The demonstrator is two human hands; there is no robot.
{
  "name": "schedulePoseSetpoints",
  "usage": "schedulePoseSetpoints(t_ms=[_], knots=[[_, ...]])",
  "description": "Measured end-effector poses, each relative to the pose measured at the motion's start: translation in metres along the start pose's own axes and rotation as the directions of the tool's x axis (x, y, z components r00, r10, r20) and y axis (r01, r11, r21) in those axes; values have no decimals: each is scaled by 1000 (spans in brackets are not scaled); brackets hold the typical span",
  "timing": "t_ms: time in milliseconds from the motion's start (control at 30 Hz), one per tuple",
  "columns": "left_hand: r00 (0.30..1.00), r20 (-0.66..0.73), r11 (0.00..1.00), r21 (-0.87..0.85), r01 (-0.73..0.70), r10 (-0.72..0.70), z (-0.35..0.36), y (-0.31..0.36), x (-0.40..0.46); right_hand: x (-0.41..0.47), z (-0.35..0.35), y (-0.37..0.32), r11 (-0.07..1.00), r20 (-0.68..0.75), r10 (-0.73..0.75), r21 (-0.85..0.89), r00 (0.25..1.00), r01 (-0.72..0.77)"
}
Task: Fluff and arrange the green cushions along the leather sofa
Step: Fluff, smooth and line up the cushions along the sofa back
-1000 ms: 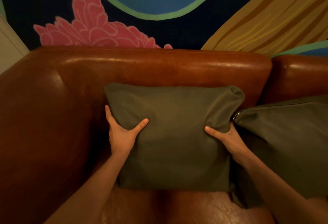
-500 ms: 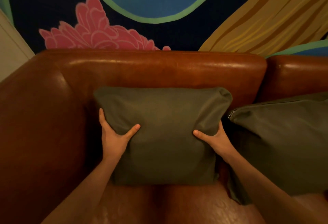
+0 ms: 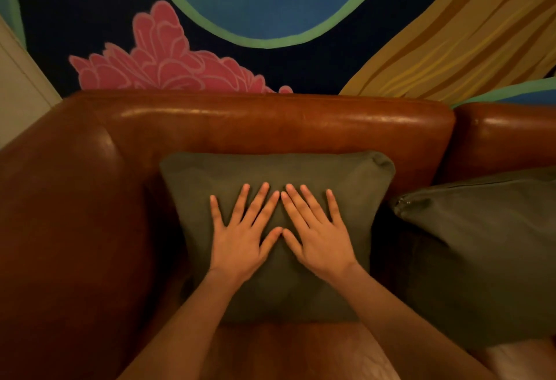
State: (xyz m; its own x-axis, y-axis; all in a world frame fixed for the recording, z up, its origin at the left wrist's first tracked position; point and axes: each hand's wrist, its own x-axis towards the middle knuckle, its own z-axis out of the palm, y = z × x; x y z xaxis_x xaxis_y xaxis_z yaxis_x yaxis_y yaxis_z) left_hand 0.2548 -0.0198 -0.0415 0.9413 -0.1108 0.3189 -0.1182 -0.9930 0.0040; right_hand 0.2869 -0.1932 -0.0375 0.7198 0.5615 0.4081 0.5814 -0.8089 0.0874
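A square green cushion (image 3: 270, 172) leans upright against the backrest of the brown leather sofa (image 3: 270, 120), close to the sofa's left arm. My left hand (image 3: 240, 235) and my right hand (image 3: 316, 235) lie flat on its front, side by side, fingers spread, thumbs nearly touching. Neither hand grips anything. A second green cushion (image 3: 481, 244) with a zip at its corner leans to the right, a dark gap between the two.
The sofa's rounded left arm (image 3: 66, 214) bounds the seat on the left. A painted wall (image 3: 270, 3) with pink, blue and yellow shapes rises behind the backrest. A strip of bare seat leather (image 3: 285, 349) shows in front of the cushion.
Both hands let go of the cushion's sides and came to its middle, now pressing flat on the front. The cushion sits slightly further left, nearer the arm.
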Motion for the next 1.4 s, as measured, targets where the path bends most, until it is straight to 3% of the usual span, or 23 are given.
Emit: schedulePoseSetpoints(t_ms=[133,367,900,1033,1200,1300,1400], knots=[[999,-21,999,30,-34,35,11,-17,12,12,8,29,997,68,-64,-48,996,67],[998,-53,999,21,-46,47,31,-26,32,27,26,42,997,53,-56,-57,997,59],[992,127,1000,-12,10,-8,-16,-5,6,1,-31,47,991,98,-131,25,986,130],[991,119,996,-69,-56,64,-48,47,27,-26,-64,82,998,21,-68,-9,997,69],[979,118,965,-222,-137,166,-80,154,57,-82,-113,161,990,-30,131,-57,991,-132],[981,140,935,-346,-75,131,-85,216,70,-122,-141,218,954,10,275,-127,961,-271],[975,221,916,-391,89,0,-78,267,79,-154,-155,278,909,128,400,-180,907,-376]])
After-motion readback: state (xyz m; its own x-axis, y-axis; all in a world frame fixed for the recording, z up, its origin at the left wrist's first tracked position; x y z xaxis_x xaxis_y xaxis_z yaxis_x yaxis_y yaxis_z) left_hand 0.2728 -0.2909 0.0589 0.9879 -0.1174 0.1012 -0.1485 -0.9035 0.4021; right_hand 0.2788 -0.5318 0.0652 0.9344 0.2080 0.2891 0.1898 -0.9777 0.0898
